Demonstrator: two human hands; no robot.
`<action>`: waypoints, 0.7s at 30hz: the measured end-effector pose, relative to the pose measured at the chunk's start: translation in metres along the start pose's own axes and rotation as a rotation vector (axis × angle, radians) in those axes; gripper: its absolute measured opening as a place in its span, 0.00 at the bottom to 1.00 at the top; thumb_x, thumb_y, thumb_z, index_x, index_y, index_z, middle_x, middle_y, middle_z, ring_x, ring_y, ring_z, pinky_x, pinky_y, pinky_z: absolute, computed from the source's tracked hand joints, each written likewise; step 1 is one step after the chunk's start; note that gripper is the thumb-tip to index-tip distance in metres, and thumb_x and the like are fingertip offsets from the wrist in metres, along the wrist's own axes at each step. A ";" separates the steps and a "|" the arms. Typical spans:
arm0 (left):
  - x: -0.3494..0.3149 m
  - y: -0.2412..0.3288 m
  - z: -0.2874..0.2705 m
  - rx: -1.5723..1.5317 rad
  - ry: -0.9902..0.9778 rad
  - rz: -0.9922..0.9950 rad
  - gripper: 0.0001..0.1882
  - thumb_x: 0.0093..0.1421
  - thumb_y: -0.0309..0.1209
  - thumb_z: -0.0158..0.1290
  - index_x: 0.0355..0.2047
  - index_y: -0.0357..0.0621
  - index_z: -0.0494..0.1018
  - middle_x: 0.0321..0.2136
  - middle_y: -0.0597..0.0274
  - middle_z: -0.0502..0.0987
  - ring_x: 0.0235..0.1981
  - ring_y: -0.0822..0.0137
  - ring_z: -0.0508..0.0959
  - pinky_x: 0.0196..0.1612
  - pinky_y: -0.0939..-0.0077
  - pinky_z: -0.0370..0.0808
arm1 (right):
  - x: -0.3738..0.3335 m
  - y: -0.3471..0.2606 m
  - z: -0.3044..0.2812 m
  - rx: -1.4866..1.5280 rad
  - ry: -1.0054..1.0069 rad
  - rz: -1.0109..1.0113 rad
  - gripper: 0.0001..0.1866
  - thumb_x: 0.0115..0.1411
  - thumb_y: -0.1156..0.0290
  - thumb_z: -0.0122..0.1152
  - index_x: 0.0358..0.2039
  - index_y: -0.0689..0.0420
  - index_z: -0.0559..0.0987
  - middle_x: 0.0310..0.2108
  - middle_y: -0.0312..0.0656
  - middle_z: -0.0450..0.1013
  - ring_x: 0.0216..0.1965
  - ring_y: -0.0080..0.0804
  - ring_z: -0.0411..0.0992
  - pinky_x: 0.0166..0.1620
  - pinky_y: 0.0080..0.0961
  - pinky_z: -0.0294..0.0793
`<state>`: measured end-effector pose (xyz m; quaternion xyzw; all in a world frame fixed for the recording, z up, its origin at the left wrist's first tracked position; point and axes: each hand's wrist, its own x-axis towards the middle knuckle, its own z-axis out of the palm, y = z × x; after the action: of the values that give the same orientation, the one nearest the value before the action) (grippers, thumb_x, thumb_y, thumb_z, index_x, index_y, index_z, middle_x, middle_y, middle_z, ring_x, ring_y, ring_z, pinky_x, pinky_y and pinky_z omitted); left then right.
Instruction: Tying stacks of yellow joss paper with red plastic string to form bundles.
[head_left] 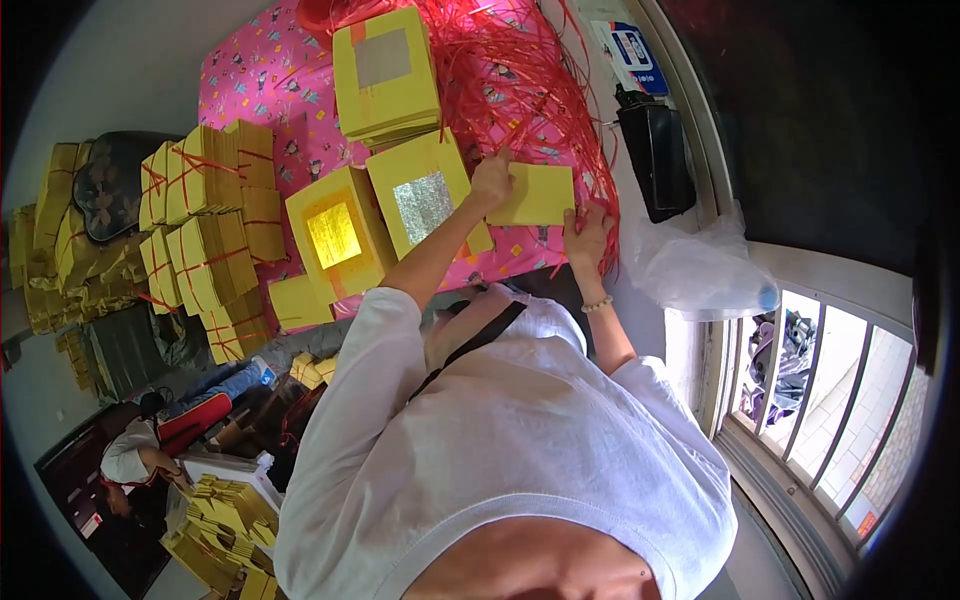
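Observation:
A yellow paper stack point(533, 195) lies on the pink patterned cloth point(480, 262), its top sheet plain. My left hand point(492, 182) is closed on its left edge, the forearm crossing over a neighbouring stack. At the lower right corner, my right hand point(588, 236) grips the same paper with fingers bent, beside thin red strips point(515, 75). Left of these stand a yellow stack with a silver foil square point(422, 205) and one with a gold foil square point(333, 235). Farther back is a taller yellow stack with a dull silver square point(386, 75).
Yellow bundles tied with red strips point(210, 230) pile up at the left. A black pouch point(655, 155) and a clear plastic bag point(700, 265) lie on the right ledge by a barred window point(825, 370). At lower left, another person point(135, 455) bends near more yellow bundles point(225, 530).

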<state>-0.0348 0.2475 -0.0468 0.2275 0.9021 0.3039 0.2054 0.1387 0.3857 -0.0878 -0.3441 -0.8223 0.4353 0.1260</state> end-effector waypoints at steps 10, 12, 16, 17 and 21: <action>-0.012 0.001 0.001 0.170 0.309 0.194 0.28 0.45 0.24 0.58 0.49 0.43 0.66 0.42 0.42 0.69 0.44 0.44 0.70 0.48 0.55 0.68 | -0.018 -0.073 -0.003 -0.596 -0.122 -0.552 0.26 0.55 0.58 0.59 0.53 0.50 0.69 0.52 0.46 0.61 0.57 0.49 0.54 0.57 0.50 0.51; -0.023 0.009 -0.012 0.150 0.365 0.269 0.27 0.46 0.24 0.58 0.49 0.44 0.67 0.43 0.43 0.69 0.45 0.45 0.68 0.48 0.55 0.67 | -0.016 -0.068 -0.002 -0.608 -0.152 -0.535 0.25 0.55 0.58 0.59 0.53 0.50 0.70 0.53 0.46 0.61 0.58 0.50 0.53 0.57 0.51 0.51; -0.057 0.005 -0.036 -0.022 0.373 0.309 0.23 0.47 0.24 0.58 0.46 0.44 0.70 0.42 0.48 0.70 0.44 0.48 0.69 0.49 0.58 0.66 | -0.014 -0.069 -0.001 -0.584 -0.173 -0.535 0.25 0.54 0.58 0.59 0.52 0.50 0.70 0.52 0.47 0.61 0.58 0.50 0.54 0.57 0.52 0.51; -0.069 0.002 -0.043 -0.021 0.374 0.302 0.23 0.47 0.24 0.58 0.46 0.44 0.70 0.42 0.48 0.70 0.44 0.48 0.69 0.49 0.58 0.66 | -0.014 -0.071 -0.002 -0.561 -0.170 -0.535 0.25 0.54 0.58 0.59 0.51 0.51 0.71 0.52 0.47 0.61 0.58 0.49 0.54 0.58 0.52 0.50; -0.122 -0.023 -0.059 -0.154 0.357 0.179 0.19 0.47 0.26 0.58 0.42 0.43 0.71 0.36 0.52 0.72 0.40 0.50 0.71 0.45 0.60 0.67 | -0.011 -0.090 -0.011 -0.491 -0.128 -0.549 0.24 0.54 0.59 0.59 0.51 0.51 0.71 0.52 0.46 0.62 0.57 0.49 0.55 0.58 0.50 0.51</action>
<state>0.0276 0.1388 0.0099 0.2330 0.8745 0.4243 0.0314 0.1112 0.3508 -0.0079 -0.1029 -0.9701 0.1957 0.1002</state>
